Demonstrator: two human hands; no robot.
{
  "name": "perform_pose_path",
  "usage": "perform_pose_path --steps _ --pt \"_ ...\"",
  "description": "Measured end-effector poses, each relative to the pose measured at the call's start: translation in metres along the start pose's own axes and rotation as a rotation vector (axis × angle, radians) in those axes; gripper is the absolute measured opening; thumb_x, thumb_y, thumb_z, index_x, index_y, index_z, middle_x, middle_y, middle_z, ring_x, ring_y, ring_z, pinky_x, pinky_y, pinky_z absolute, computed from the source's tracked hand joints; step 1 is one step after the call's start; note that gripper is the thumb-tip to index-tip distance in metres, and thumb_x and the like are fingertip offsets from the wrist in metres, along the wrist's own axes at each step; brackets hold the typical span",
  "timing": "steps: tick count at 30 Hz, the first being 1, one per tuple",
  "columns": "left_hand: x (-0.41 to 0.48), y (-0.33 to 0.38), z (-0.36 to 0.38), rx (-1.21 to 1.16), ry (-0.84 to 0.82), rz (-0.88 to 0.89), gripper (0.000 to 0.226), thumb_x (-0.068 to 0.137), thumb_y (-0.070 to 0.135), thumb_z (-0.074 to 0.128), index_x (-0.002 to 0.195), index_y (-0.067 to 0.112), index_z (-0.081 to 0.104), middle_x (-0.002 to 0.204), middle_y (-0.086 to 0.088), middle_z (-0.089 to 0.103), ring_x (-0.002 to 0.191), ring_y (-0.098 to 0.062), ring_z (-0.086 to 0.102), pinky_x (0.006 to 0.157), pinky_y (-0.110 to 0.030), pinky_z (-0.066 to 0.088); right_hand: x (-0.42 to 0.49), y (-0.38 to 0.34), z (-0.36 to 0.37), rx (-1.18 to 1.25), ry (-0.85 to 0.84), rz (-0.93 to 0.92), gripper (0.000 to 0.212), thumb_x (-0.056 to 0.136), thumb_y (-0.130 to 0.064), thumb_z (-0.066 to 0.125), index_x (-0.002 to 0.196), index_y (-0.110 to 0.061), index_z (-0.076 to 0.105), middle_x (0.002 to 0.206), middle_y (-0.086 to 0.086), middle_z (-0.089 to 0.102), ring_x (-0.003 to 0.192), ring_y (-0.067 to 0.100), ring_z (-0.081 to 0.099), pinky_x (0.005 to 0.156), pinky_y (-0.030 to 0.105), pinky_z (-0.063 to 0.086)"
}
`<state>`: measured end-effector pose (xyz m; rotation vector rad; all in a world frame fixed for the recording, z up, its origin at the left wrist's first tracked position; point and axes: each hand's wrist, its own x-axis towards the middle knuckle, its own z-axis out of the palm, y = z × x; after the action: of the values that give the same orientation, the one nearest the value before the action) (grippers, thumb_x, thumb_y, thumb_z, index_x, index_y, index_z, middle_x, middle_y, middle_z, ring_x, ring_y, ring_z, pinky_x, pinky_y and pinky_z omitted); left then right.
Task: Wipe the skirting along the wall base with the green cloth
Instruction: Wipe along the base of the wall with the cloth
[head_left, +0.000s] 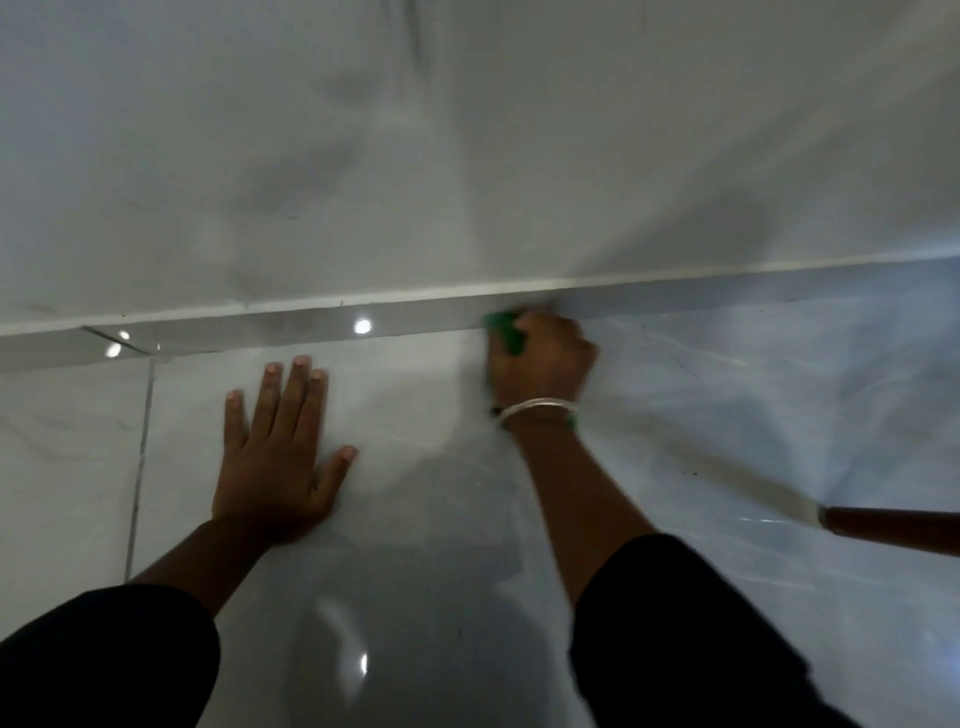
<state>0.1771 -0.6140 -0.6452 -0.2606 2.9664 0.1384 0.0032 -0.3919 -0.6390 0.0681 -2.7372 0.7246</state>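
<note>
The skirting (270, 325) is a glossy grey strip along the wall base, running across the view from left to right. My right hand (545, 358) is closed around a bunched green cloth (504, 330) and presses it against the skirting near the middle. Only the left part of the cloth shows; the fingers cover the remainder. A metal bangle sits on that wrist. My left hand (280, 447) lies flat on the floor tile with fingers spread, a short way in front of the skirting and left of the right hand.
A pale wall (467, 130) fills the upper half. The glossy floor tiles (415, 571) reflect ceiling lights. A brown wooden leg or handle (893, 527) enters from the right edge, low over the floor. A grout line (140, 467) runs at the left.
</note>
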Motion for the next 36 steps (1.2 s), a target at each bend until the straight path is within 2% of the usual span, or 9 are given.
perform_pose_path --steps 3,7,12,16,21,27,31,33,36 --pt "0.0 -0.001 0.0 -0.005 0.002 -0.003 0.086 0.088 0.059 0.031 0.157 0.01 0.015 0.168 -0.012 0.01 0.155 -0.032 0.007 0.12 -0.063 0.01 0.022 0.061 -0.023 0.004 0.068 0.202 0.023 0.079 -0.04 0.066 0.082 -0.017 0.068 0.079 0.006 0.071 0.08 0.03 0.066 0.074 0.038 0.047" --pt "0.001 -0.002 0.002 0.02 -0.012 0.0 0.087 0.089 0.06 0.029 0.157 0.008 0.013 0.168 -0.013 0.007 0.155 -0.033 0.004 0.12 -0.064 0.011 0.01 0.037 -0.007 0.004 0.136 0.427 0.025 0.084 -0.03 0.061 0.101 -0.012 0.066 0.102 0.011 0.07 0.102 0.03 0.061 0.093 0.043 0.037" --pt "0.001 -0.001 0.004 0.033 0.007 0.009 0.087 0.09 0.059 0.027 0.157 0.005 0.013 0.168 -0.016 0.008 0.155 -0.033 0.005 0.121 -0.063 0.009 -0.044 -0.039 0.031 0.016 0.093 0.152 0.031 0.078 -0.027 0.056 0.1 -0.008 0.07 0.099 0.014 0.072 0.101 0.032 0.064 0.088 0.04 0.036" --pt "0.001 -0.003 0.005 0.031 0.013 0.032 0.092 0.09 0.064 0.012 0.155 -0.001 0.018 0.165 -0.021 0.014 0.154 -0.035 0.01 0.121 -0.062 0.01 -0.084 -0.107 0.045 0.176 -0.096 -0.09 0.031 0.076 -0.022 0.062 0.102 -0.008 0.07 0.105 0.012 0.072 0.108 0.031 0.06 0.093 0.042 0.035" --pt "-0.005 -0.002 0.005 -0.024 0.041 -0.079 0.097 0.087 0.07 0.022 0.156 0.001 0.011 0.167 -0.018 0.009 0.155 -0.031 0.006 0.123 -0.059 0.009 -0.057 -0.071 0.027 0.085 -0.149 -0.329 0.026 0.077 -0.028 0.062 0.099 -0.016 0.072 0.098 0.003 0.075 0.097 0.025 0.066 0.081 0.037 0.037" --pt "-0.018 -0.004 0.003 -0.038 0.016 -0.141 0.098 0.087 0.072 0.016 0.156 0.001 0.012 0.167 -0.019 0.009 0.155 -0.031 0.006 0.122 -0.06 0.01 -0.012 0.026 -0.004 -0.088 -0.048 0.012 0.027 0.081 -0.033 0.057 0.094 -0.014 0.07 0.082 0.011 0.071 0.079 0.032 0.065 0.07 0.04 0.05" --pt "-0.017 -0.004 0.003 -0.037 0.021 -0.139 0.097 0.088 0.07 0.019 0.155 0.0 0.015 0.166 -0.02 0.012 0.155 -0.033 0.008 0.122 -0.06 0.011 -0.022 0.001 0.005 -0.038 0.009 0.256 0.035 0.081 -0.034 0.053 0.103 -0.012 0.068 0.093 0.012 0.072 0.095 0.031 0.064 0.083 0.045 0.047" --pt "-0.015 -0.003 0.004 -0.032 0.013 -0.123 0.096 0.088 0.069 0.022 0.155 0.0 0.015 0.166 -0.02 0.012 0.155 -0.033 0.008 0.121 -0.061 0.011 -0.04 -0.025 0.015 -0.018 0.024 0.22 0.037 0.079 -0.031 0.057 0.108 -0.011 0.068 0.101 0.013 0.072 0.103 0.033 0.062 0.089 0.044 0.043" --pt "-0.014 -0.005 0.004 -0.029 0.0 -0.125 0.097 0.087 0.07 0.02 0.156 0.002 0.012 0.167 -0.018 0.008 0.155 -0.032 0.004 0.122 -0.061 0.01 -0.072 -0.073 0.032 0.077 -0.016 0.001 0.039 0.077 -0.027 0.056 0.11 -0.01 0.068 0.11 0.014 0.071 0.108 0.033 0.062 0.094 0.042 0.037"
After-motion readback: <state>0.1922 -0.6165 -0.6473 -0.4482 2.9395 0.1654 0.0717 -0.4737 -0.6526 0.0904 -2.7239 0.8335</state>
